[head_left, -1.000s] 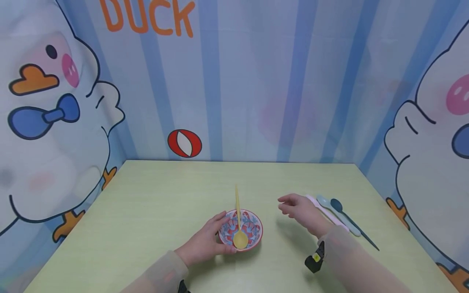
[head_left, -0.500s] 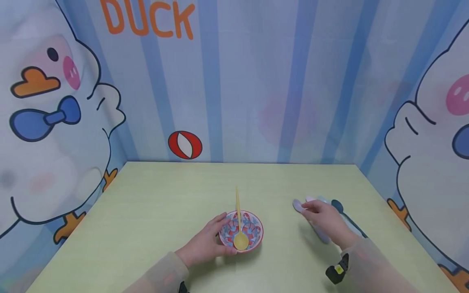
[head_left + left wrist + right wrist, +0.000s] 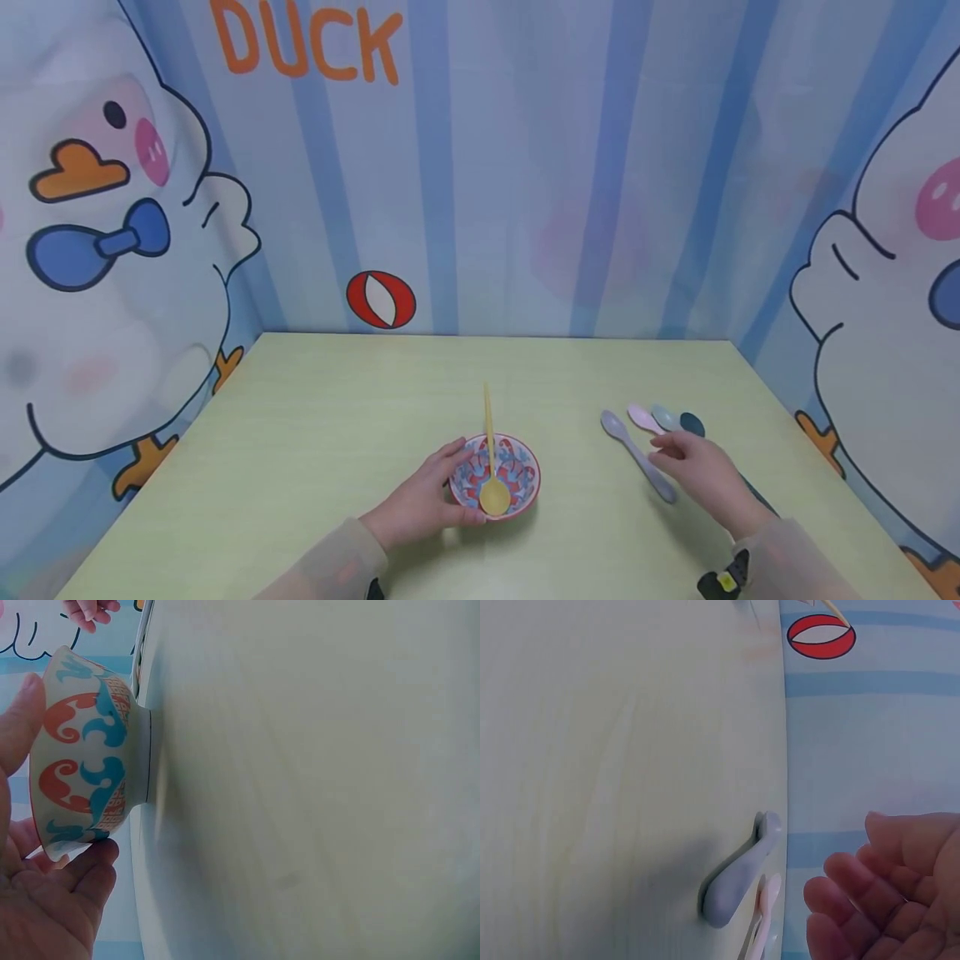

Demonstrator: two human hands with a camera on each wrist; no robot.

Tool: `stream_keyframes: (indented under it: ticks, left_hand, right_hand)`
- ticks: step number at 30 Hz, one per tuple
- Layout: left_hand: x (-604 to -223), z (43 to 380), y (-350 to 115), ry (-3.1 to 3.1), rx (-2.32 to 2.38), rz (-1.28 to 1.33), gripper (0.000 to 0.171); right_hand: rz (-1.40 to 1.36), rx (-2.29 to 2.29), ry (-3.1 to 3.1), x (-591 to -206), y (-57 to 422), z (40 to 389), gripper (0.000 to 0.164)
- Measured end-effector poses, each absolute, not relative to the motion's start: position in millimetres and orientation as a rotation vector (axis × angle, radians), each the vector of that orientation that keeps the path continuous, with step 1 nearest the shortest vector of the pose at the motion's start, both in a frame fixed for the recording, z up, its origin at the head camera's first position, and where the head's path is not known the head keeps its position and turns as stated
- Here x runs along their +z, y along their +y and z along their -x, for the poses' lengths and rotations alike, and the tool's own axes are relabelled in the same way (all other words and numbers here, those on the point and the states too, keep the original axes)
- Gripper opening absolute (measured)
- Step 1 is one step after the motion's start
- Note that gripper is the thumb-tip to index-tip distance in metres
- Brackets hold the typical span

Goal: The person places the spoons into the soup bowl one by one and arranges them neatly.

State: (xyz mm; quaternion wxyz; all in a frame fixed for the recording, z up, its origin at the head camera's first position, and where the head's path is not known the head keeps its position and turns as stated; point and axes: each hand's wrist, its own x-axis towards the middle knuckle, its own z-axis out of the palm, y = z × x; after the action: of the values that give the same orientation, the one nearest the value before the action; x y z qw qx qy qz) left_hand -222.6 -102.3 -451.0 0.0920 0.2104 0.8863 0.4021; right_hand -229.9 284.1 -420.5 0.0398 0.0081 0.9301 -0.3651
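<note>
The left hand (image 3: pixel 420 497) grips the patterned bowl (image 3: pixel 519 468) on the table (image 3: pixel 337 408); a jolt could tip out the overhanging yellow spoon (image 3: pixel 494 497). Rightward lies a lavender spoon (image 3: pixel 637 454); the right hand (image 3: pixel 705 475), loosely curled, empty, could knock the pink spoon (image 3: pixel 642 417) by sweeping low.

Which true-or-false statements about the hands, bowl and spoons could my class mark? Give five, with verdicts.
1. The left hand holds the patterned bowl. True.
2. The yellow spoon lies beside the bowl. False: it rests in the bowl.
3. In the head view, the lavender spoon lies left of the pink spoon. True.
4. The right hand grips the lavender spoon. False: it holds nothing.
5. In the head view, the dark teal spoon is rightmost. True.
</note>
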Motion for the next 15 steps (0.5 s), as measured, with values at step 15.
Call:
stream_keyframes:
  ticks: [15]
  left_hand:
    - [-449.8, 222.5, -101.5, 2.627, 1.177, -0.597, 0.094]
  right_hand:
    - [-0.176, -0.956, 2.816, -435.8, 306.0, 226.5, 0.039]
